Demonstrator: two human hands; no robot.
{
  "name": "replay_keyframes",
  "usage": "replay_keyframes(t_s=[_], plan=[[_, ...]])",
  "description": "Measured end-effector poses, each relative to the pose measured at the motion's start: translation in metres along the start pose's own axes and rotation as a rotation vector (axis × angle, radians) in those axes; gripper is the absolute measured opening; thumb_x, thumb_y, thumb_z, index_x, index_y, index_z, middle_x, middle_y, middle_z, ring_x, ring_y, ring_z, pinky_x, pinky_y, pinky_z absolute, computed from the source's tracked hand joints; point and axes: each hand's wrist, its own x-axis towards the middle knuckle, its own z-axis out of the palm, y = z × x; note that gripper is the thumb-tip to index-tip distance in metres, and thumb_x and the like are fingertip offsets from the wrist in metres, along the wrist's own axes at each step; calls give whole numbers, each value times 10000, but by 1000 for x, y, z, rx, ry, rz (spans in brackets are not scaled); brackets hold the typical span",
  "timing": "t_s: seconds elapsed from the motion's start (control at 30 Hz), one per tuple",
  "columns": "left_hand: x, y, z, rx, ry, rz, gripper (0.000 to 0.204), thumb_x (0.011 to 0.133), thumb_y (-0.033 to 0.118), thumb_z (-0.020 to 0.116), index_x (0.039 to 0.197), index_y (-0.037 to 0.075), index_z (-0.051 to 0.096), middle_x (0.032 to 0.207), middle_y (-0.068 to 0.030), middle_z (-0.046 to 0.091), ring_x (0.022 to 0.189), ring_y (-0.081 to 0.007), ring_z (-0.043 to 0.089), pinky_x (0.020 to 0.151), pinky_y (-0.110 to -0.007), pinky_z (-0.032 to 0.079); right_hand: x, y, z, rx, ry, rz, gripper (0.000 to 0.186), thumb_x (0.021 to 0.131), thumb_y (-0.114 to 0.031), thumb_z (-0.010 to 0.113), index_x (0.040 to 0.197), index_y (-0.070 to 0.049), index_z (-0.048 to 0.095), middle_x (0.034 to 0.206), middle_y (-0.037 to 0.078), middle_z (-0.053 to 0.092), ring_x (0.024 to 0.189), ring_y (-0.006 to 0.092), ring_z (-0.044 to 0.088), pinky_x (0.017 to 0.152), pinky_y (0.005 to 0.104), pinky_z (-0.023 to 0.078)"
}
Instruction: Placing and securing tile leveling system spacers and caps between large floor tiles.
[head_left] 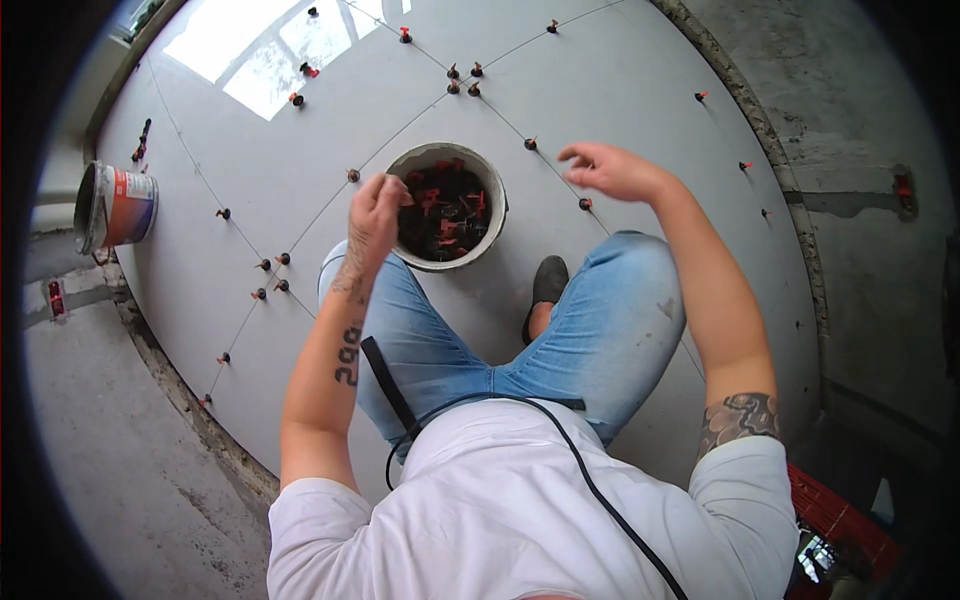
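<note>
A round bucket [499, 222] with a grey rim stands on the tiles between my knees, holding many black and red tile levelling clips [440, 210]. My left hand [377, 208] is at the bucket's left rim with its fingers curled together; whatever they may hold is too small to make out. Over the tiles to the right of the bucket, my right hand [612, 172] hovers above my right knee. Its fingers are bent a little and apart, with nothing seen in them. The nearest levelling clip [585, 204] to it stands in a tile joint just below.
Large glossy grey tiles [640, 110] cover the floor, with more clips along their joints, four-corner crossings included. An orange and white bucket [130, 207] lies on its side at the far left. Rough concrete borders the tiles. A red crate [840, 520] is behind me at right.
</note>
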Motion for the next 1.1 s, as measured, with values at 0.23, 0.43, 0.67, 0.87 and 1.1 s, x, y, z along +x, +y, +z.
replay_keyframes(t_s=[0.23,0.43,0.67,0.87,1.1], plan=[[42,-87,-34,731,74,135,408,988,305,450,1157,-52,549,1077,-278,599,1048,-425,566,910,-465,466,36,91,-45,-484,327,144,388,895,-303,604,1172,-31,605,1121,197,653,1055,315,619,896,386,489],[72,-127,-43,794,-39,90,351,980,291,455,1077,-30,558,1021,-251,599,946,-414,588,868,-469,470,80,182,-11,-458,194,240,374,891,-348,577,1079,-38,669,1121,182,659,1031,359,621,876,427,499],[68,-109,-23,611,23,-179,410,1006,356,372,917,-14,526,771,-194,485,744,-285,498,735,-366,438,124,290,64,-419,158,644,414,931,-418,510,1006,-54,692,1041,178,676,977,341,640,820,467,515],[61,-108,-31,609,19,-246,415,1003,372,388,935,-17,517,758,-116,471,745,-205,469,738,-313,418,153,328,97,-426,300,529,403,938,-370,476,954,-25,685,952,178,692,908,335,663,770,456,527],[63,-104,-25,599,31,-279,406,997,362,404,935,-23,519,747,-93,458,741,-182,453,717,-303,406,165,337,113,218,550,852,327,910,-265,480,873,-9,681,875,201,688,816,375,666,693,472,527]])
